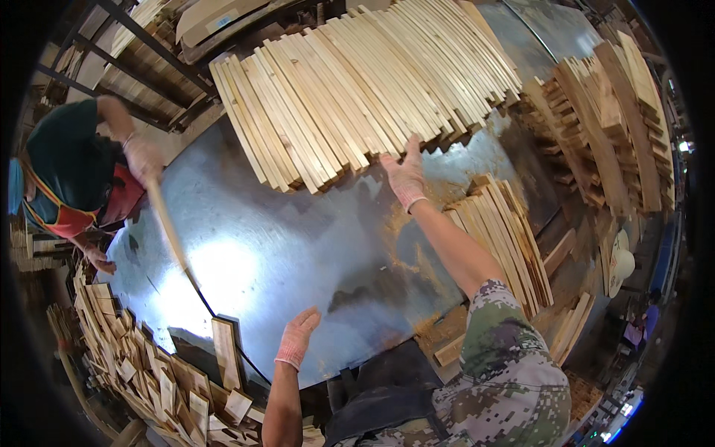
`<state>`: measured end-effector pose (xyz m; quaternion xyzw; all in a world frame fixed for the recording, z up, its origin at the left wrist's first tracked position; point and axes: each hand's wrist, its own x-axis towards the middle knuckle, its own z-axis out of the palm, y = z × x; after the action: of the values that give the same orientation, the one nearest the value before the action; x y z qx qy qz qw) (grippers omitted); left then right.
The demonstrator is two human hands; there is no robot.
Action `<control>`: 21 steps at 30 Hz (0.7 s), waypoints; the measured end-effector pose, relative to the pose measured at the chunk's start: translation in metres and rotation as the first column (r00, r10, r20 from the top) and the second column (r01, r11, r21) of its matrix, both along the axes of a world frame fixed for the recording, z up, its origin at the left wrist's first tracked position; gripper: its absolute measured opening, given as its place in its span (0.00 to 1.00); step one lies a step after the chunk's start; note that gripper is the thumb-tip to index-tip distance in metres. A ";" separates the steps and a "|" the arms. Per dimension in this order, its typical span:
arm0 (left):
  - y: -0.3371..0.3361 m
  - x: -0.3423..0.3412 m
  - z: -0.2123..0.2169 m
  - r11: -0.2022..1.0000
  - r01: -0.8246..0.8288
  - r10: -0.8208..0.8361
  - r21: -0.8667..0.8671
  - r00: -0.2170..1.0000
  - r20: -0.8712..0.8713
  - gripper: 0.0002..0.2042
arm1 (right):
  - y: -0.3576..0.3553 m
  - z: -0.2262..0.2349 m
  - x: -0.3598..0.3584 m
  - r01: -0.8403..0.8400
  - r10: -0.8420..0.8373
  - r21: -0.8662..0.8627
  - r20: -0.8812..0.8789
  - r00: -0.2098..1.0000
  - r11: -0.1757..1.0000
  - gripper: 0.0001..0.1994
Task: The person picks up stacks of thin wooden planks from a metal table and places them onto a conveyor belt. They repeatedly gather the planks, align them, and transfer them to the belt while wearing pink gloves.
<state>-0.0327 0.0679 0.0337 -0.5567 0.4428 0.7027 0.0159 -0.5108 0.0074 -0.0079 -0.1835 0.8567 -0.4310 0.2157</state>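
A wide row of pale wooden strips (328,104) lies side by side across the far part of the metal table (298,246). Reaching forward, my right hand (406,177) in a pinkish knit glove has its fingers apart at the near ends of these strips. It seems to touch them, though the exact contact is hard to make out. My left hand (298,339), gloved alike, hovers over the table's near edge with fingers stretched out and nothing in it. Right of my right forearm sits a smaller bundle of wooden strips (495,238).
At left a co-worker (71,164) in a dark green top holds a blurred wooden strip (167,223) over the table. A heap of short wood offcuts (164,387) fills the lower left. Stacked boards (603,127) stand at right, near a pale hat (620,262).
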 end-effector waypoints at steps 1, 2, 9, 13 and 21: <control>-0.006 -0.004 -0.002 1.000 -0.015 0.016 -0.012 1.000 0.010 0.26 | -0.003 0.000 -0.001 0.004 -0.004 -0.007 -0.002 1.000 1.000 0.51; -0.013 -0.007 -0.003 0.999 -0.031 0.031 -0.023 0.999 0.020 0.24 | -0.004 0.000 -0.002 0.008 -0.008 -0.014 -0.004 1.000 1.000 0.51; -0.102 -0.039 -0.017 0.884 -0.390 0.399 -0.257 0.917 -0.015 0.26 | 0.013 -0.007 0.024 -0.039 0.042 -0.175 0.014 0.999 0.984 0.39; -0.172 -0.061 -0.040 0.818 -0.450 0.446 -0.359 0.889 -0.098 0.37 | 0.026 -0.014 0.035 -0.154 0.169 -0.131 0.110 0.979 0.979 0.34; -0.344 -0.128 -0.047 0.802 -0.313 0.304 -0.510 0.947 -0.102 0.45 | -0.063 -0.010 -0.047 -0.381 0.478 -0.373 0.216 0.851 0.846 0.39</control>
<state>-0.1606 -0.2761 -0.0134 -0.5992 0.5194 0.5543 -0.2527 -0.5574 -0.0560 -0.0176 -0.3371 0.6693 -0.5254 0.4030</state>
